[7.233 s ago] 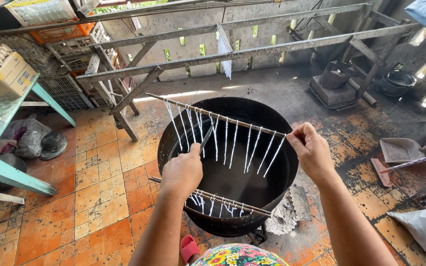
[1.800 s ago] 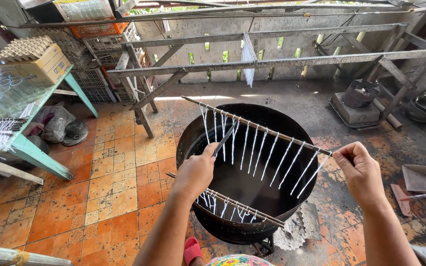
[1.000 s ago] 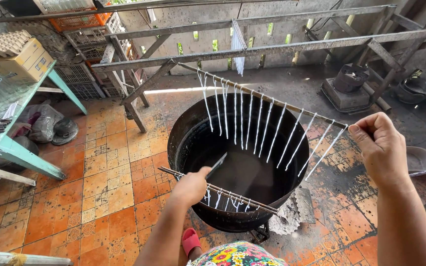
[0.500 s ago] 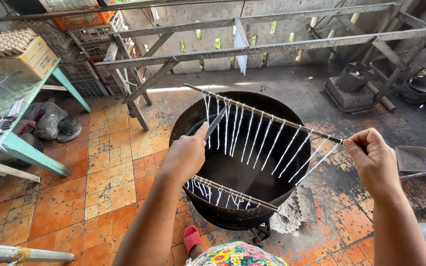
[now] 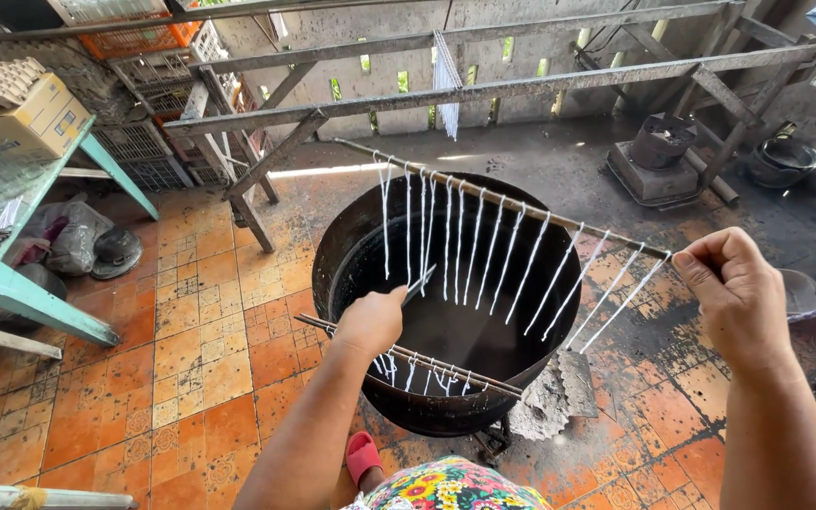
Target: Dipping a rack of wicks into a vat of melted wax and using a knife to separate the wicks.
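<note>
My right hand point(image 5: 737, 297) grips one end of a long thin stick point(image 5: 502, 196) that carries several white hanging strands point(image 5: 484, 255). It holds the stick above a large black pot point(image 5: 342, 255) of dark liquid. My left hand point(image 5: 370, 321) holds a thin dark blade point(image 5: 419, 281) with its tip at the lower ends of the left strands. A second stick point(image 5: 408, 356) with short white strands lies across the pot's near rim, just below my left hand.
Wooden rails point(image 5: 446, 94) cross above and behind the pot, with a bundle of white strands point(image 5: 446, 85) hung on them. A green table point(image 5: 21, 274) with boxes stands at left. A small stove point(image 5: 658, 161) and a black pan point(image 5: 781, 156) sit far right. Orange tiles point(image 5: 191, 378) cover the floor.
My left hand has dropped with the blade from the strands' upper part to their lower ends. The stick in my right hand has risen slightly.
</note>
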